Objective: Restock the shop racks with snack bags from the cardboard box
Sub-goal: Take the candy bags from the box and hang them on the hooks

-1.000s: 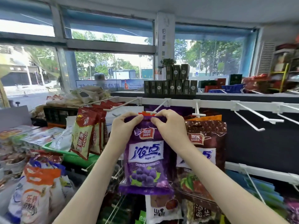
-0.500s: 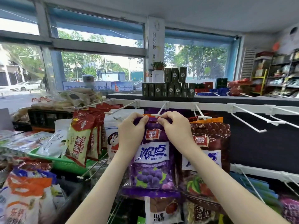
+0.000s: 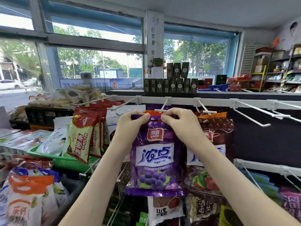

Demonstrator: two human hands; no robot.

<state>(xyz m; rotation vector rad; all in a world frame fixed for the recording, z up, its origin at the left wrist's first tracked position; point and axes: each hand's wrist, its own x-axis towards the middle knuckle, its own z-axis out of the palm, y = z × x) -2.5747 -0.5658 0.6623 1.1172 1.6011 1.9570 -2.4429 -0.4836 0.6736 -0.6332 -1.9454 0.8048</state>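
The top edge of the purple snack bag (image 3: 154,159) was pinched by both hands. The left hand (image 3: 130,126) was curled on the top-left corner w/ the thumb in front. The right hand (image 3: 180,126) was curled on the top-right part in the same way. Nothing else was held.

Btw. the two hands, just above the bag's top edge, the T-shaped tip of a white peg hook (image 3: 160,110) was seen. It pointed out from the white rail (image 3: 216,101) toward the person, i.e. the bag was to be pushed away from the body, along the hook. The right hand was judged nearer to the tip, approx. touching it; the left hand was a little apart. The hang hole was covered by fingers, so it could not be told if the hook was through it.

The bag was held upright, long axis vertical, front face to the camera. It was of glossy purple film w/ a red "yake" logo at the top, a white label w/ blue characters in the middle, and round purple candies printed below. The film was creased near the fingers, so it was judged soft and easy to bend at the hole.

An orange bag (image 3: 152,113) was seen just behind. A brown snack bag (image 3: 216,132) was hung just beside, on the right. Empty peg hooks (image 3: 265,125) were seen further right. The cardboard box was not in view.
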